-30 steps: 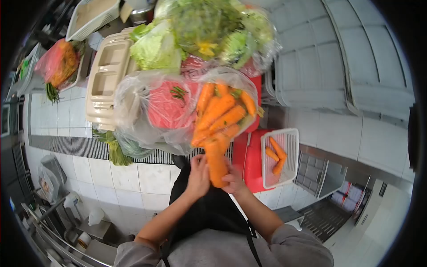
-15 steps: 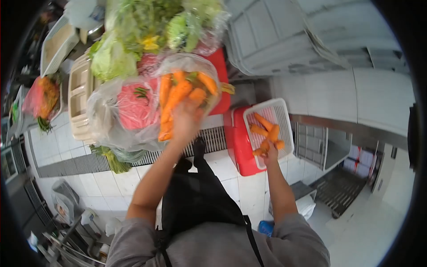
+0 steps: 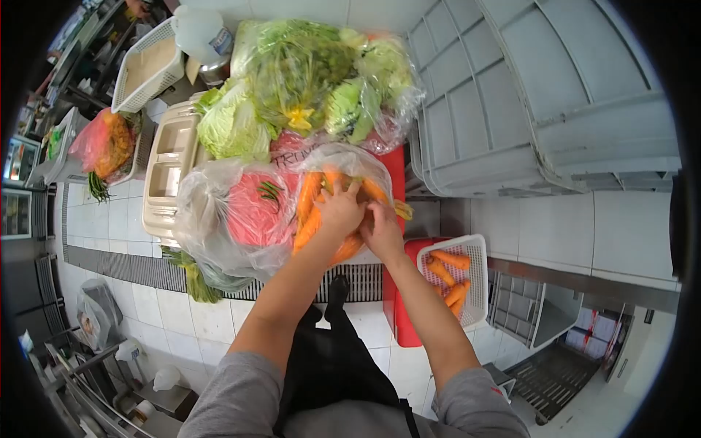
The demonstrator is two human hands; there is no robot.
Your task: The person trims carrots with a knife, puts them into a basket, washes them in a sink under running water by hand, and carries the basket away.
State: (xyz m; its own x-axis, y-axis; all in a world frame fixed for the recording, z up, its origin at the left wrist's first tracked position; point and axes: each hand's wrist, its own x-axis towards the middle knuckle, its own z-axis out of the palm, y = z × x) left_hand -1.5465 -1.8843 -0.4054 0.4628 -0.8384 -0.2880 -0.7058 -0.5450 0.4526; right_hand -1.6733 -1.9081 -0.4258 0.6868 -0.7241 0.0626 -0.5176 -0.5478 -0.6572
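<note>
A clear plastic bag of carrots (image 3: pixel 309 196) lies open in front of me. My left hand (image 3: pixel 342 210) rests on the carrots in the bag with its fingers spread. Close beside it, my right hand (image 3: pixel 382 230) has its fingers bent in at the bag's right side; their tips are partly hidden, and I cannot make out what is between them. Several loose carrots (image 3: pixel 450 260) lie in a white perforated basket (image 3: pixel 478 281) to the right, apart from both hands. Left of the carrots is a red-pink bag (image 3: pixel 252 212) under clear plastic, with green chillies (image 3: pixel 269 193) on top.
Bagged leafy greens (image 3: pixel 299 66) and a cabbage (image 3: pixel 235 120) lie behind the carrots. Beige divided trays (image 3: pixel 169 164) stand at the left. A red container (image 3: pixel 401 310) is under the basket. Large grey crates (image 3: pixel 482 109) rise at the right, and a floor grate (image 3: pixel 131 270) runs below.
My right hand has moved from the basket to the carrot bag, leaving carrots in the basket. My left hand stays at the bag. The view has shifted.
</note>
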